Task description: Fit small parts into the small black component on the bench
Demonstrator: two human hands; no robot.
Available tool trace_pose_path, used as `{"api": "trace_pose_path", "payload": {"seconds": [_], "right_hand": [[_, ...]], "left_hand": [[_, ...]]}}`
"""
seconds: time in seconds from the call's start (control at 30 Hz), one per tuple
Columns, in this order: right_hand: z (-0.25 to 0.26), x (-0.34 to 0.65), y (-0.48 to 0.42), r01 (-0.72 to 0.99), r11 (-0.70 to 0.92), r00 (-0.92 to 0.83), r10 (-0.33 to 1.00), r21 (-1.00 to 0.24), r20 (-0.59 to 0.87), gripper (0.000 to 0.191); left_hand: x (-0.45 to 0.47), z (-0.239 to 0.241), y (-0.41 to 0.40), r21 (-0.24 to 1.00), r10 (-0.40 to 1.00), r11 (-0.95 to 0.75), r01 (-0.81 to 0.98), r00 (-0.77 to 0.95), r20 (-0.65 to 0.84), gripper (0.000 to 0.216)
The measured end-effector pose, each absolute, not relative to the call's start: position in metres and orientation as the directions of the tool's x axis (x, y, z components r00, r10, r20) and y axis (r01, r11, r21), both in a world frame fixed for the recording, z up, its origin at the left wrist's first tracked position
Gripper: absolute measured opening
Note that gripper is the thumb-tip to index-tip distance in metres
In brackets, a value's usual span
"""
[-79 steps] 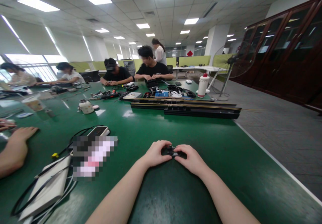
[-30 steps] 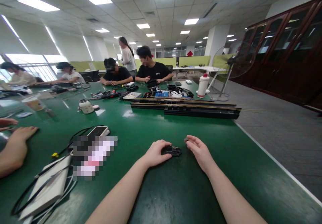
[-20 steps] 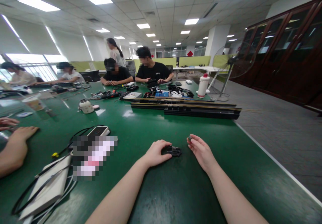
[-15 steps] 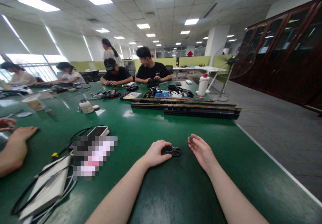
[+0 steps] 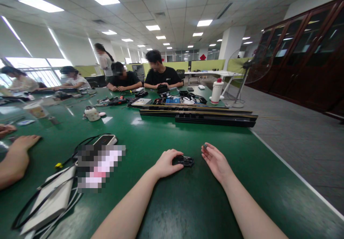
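My left hand grips a small black plastic housing from its left side, thumb in front and fingers behind. The housing rests on the green table, and its inner details are too small to make out. To the right of it, apart from the housing, my right hand is slightly raised. A tiny greyish-green part is pinched at its fingertips; its kind does not show.
Long black rails with thin brass-coloured rods lie across the table ahead. A white bottle stands behind them. At left are a white power bank with cables, a blurred-out phone-like item and another person's hand. Several people sit opposite.
My hands and the black housing stay almost still; the right fingertips turn slightly with the small part. In the background a standing person has moved left.
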State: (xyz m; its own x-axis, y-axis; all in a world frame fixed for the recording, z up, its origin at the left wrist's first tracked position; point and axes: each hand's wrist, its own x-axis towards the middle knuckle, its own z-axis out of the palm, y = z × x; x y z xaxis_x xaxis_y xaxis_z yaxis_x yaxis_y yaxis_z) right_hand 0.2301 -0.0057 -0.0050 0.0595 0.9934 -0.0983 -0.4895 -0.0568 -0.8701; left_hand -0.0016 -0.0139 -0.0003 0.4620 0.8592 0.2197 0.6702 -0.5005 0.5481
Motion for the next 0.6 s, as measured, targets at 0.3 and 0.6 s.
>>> {"api": "trace_pose_path", "payload": {"seconds": [0.3, 0.6], "right_hand": [[-0.0002, 0.2272, -0.0087, -0.518, -0.077, 0.063, 0.990, -0.852, -0.128, 0.028], [0.0016, 0.2216, -0.0112, -0.413, -0.057, 0.044, 0.996, -0.909, -0.082, 0.035]], "left_hand": [[-0.0012, 0.0004, -0.0141, 0.546, 0.859, -0.501, 0.671, 0.461, 0.222, 0.042], [-0.0005, 0.0028, -0.0151, 0.539, 0.860, -0.500, 0.678, 0.464, 0.213, 0.042]]}}
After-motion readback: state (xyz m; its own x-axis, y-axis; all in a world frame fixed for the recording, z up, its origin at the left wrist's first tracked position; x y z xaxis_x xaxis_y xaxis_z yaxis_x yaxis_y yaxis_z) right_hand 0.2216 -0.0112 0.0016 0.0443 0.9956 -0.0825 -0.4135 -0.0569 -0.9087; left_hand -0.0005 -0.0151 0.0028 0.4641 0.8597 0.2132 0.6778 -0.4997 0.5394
